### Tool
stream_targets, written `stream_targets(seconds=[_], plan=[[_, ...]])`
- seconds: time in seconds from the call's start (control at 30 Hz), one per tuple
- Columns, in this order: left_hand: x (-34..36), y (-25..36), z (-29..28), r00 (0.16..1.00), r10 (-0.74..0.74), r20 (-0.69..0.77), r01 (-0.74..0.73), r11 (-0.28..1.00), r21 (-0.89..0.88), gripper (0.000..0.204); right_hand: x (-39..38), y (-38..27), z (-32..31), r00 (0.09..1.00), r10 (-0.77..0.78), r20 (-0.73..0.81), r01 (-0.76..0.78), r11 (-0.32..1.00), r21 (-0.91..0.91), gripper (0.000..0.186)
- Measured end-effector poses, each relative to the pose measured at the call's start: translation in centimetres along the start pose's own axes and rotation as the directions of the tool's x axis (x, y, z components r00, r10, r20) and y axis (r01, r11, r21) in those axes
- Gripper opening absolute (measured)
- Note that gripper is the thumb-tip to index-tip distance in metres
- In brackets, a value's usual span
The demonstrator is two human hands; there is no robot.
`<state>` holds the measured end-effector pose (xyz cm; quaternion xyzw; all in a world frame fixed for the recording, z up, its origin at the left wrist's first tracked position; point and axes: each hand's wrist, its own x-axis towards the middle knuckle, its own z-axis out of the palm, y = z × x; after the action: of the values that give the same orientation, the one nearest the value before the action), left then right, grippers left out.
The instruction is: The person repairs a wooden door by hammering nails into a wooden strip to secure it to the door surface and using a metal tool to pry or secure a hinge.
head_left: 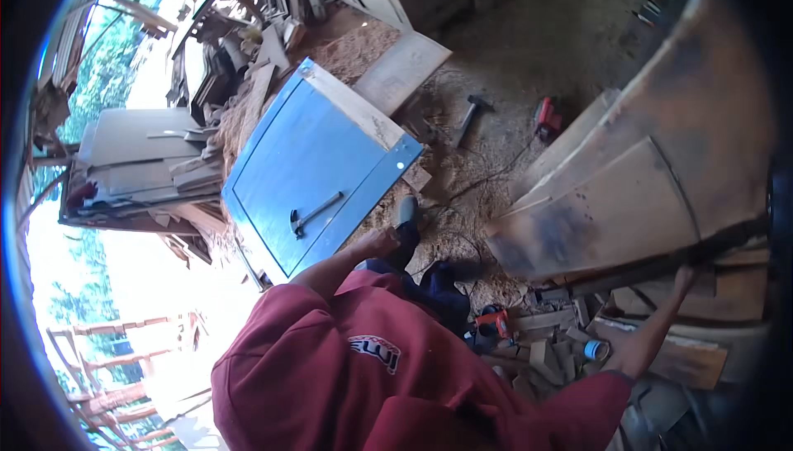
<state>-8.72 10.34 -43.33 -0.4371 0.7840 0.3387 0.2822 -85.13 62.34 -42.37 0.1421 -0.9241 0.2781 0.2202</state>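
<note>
Sawdust, loose and rough, over the floor. Big brown wood panel at right, dark blotches; right hand at its near edge, grip can't tell. Flat blue panel at left, bare pale wood strip on one side; left hand just beside it, fingers curled, grip can't tell. Hammer on blue. Small blue cylinder among offcuts, contents unclear.
</note>
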Motion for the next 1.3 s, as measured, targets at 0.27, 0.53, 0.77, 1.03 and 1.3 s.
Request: stream_targets(seconds=[0.27,0.53,0.77,1.03,1.3], plan=[[-1.7,-16.5,2.7,0.966,-0.175,-0.192,0.087,0.914,-0.395,0.036,-25.0,-14.3,-2.5,0.826,0.297,0.478,-0.211,0.951,-0.225,0.065],[-8.1,-27.5,9.4,0.726,-0.683,0.087,0.496,0.431,-0.754,0.040,-40.6,-48.2,6.1,-0.298,-0.020,0.954,0.340,0.932,0.125,0.048],[-17.6,-23.9,11.3,0.400,-0.912,0.089,0.066,-0.068,-0.995,0.032,-42.6,-78.0,16.5,-0.355,-0.367,0.860,0.243,0.852,0.464,0.039],[-23.4,-6.1,19.2,-0.018,-0.952,0.305,-0.243,-0.292,-0.925,0.034,-58.8,-101.8,11.0,-0.729,-0.684,-0.030,0.061,-0.109,0.992,0.028],[-17.6,11.9,30.2,-0.114,-0.702,0.703,-0.431,-0.603,-0.672,0.035,-74.1,-99.3,-32.5,-0.645,-0.269,-0.715,-0.678,-0.230,0.698,0.020]])
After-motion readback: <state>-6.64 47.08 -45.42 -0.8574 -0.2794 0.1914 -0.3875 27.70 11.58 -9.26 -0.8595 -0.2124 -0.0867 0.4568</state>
